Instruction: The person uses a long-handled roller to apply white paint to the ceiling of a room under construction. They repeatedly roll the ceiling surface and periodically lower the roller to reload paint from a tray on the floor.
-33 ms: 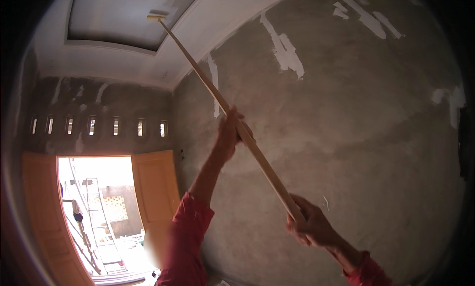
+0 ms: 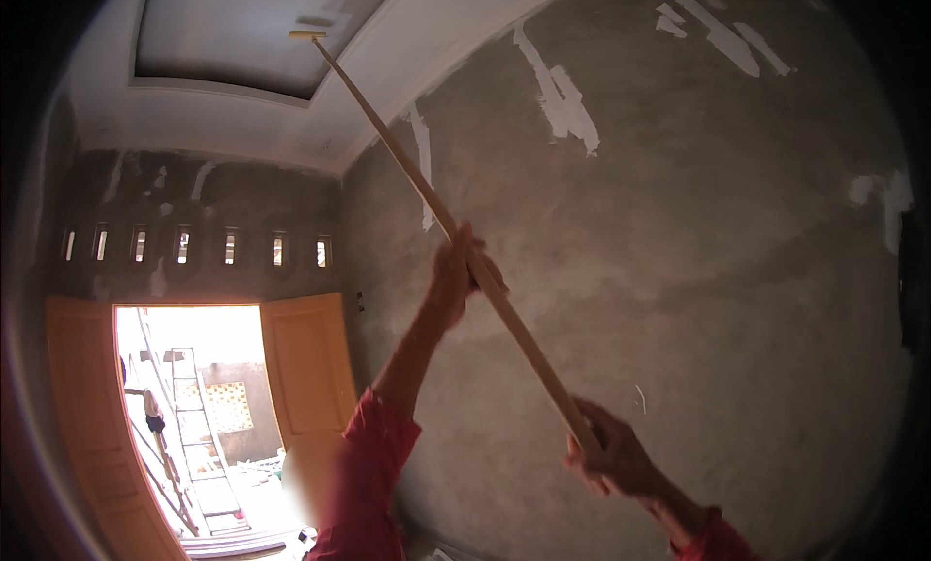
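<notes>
Far left: orange door leaf (image 2: 82,396), swung open, outer side lost in the dark lens rim. Doorway beside it badly overexposed; ladder (image 2: 202,440) outside is readable, clutter around its foot isn't. Row of narrow vent slots (image 2: 231,245) above, glare in the openings. Second door leaf (image 2: 308,367) right of the doorway, bottom covered by a pale blurred patch, can't make out what.

Paint roller (image 2: 307,34) up at the recessed ceiling panel (image 2: 233,37), dark shadow just beyond it; panel cut off at top. Contact with the ceiling: cannot tell. Long wooden pole (image 2: 388,144) slants from roller down to the right, across the view, through both hands.

Left hand (image 2: 458,275) closed round the pole's middle stretch, some fingers hidden behind the wood. Red sleeve (image 2: 373,464) runs out of the lower edge.

Right hand (image 2: 618,449) lower down, fingers curled tight on the pole near its near end; actual tip hidden by hand and wrist. Its cuff is cut off at the bottom.

Grey wall (image 2: 718,319) behind, white patches (image 2: 558,100) up high, topmost ones clipped. Far right: black shape (image 2: 908,280) merging into the rim, unidentifiable.
</notes>
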